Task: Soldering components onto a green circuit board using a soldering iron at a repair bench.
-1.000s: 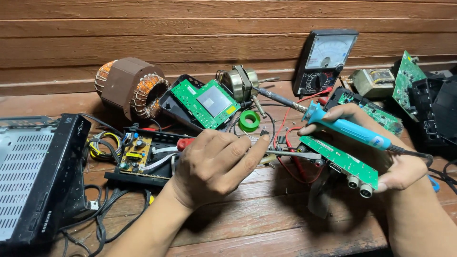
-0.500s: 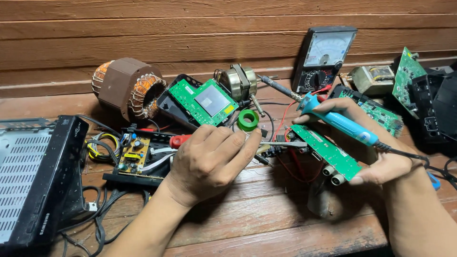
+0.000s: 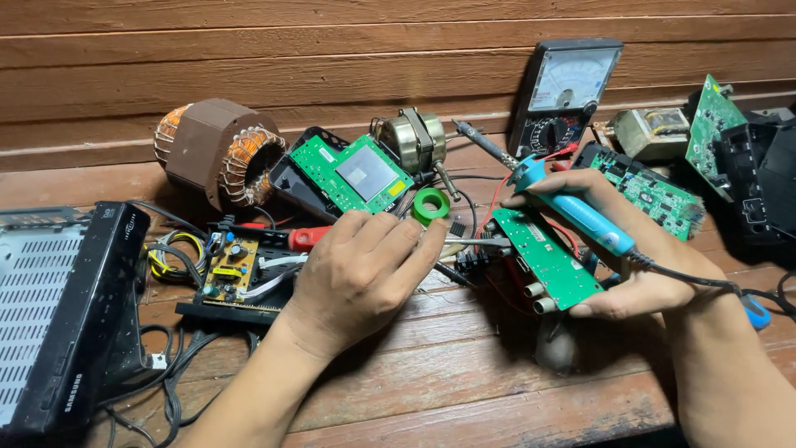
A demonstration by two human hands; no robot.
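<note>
Green circuit board [image 3: 547, 259] sits tilted in your right hand [image 3: 638, 278], propped off the wooden bench [image 3: 464, 390] at its right-centre, connector jacks facing you. Same hand also pinches the blue soldering iron [image 3: 580, 217] between thumb and fingers, tip [image 3: 485, 145] pointing up and away toward the analog multimeter [image 3: 564, 95], well apart from the board, so no joint is being heated right now. Your left hand [image 3: 361, 274] is curled, fingertips pressed together on a thin metal tool [image 3: 477, 241], tweezers by the look, whose end reaches the board's left edge. My read: you're at the pick or position stage on that edge; soldering itself looks not yet started here, and I can't tell which pad or part is involved. Green solder-wire spool [image 3: 431, 206] lies just behind your left fingers, untouched. Red-handled screwdriver [image 3: 303, 238] lies beside the small power supply board [image 3: 232, 270].
</note>
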